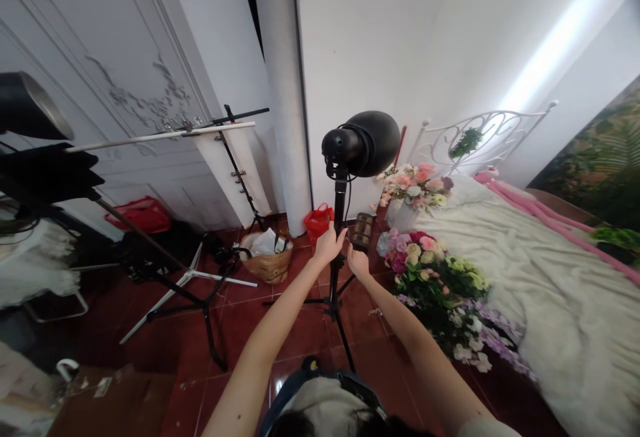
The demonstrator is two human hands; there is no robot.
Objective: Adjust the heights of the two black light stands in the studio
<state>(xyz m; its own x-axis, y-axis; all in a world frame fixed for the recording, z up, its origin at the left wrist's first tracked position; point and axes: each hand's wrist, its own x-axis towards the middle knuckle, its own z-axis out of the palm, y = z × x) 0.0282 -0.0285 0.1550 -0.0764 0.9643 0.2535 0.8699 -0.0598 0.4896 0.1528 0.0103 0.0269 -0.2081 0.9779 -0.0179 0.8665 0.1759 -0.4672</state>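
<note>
A black studio light (361, 144) with a round reflector sits on top of a black light stand (339, 202), upright in front of me. My left hand (329, 245) is closed around the stand's pole below the light, thumb lying along it. Just to the right of the pole, my right hand (359, 262) has its fingers curled in beside the stand. What those fingers pinch is too small to make out. A thin cable hangs from the light beside the pole. The stand's legs spread on the red tiled floor (300, 340).
Left are another light stand (205, 304), a wicker basket (270, 267) and a studio lamp (35, 105). Behind the pole sits a red bag (318, 222). Artificial flowers (435, 270) and a bed with a cream cover (545, 290) stand close on the right.
</note>
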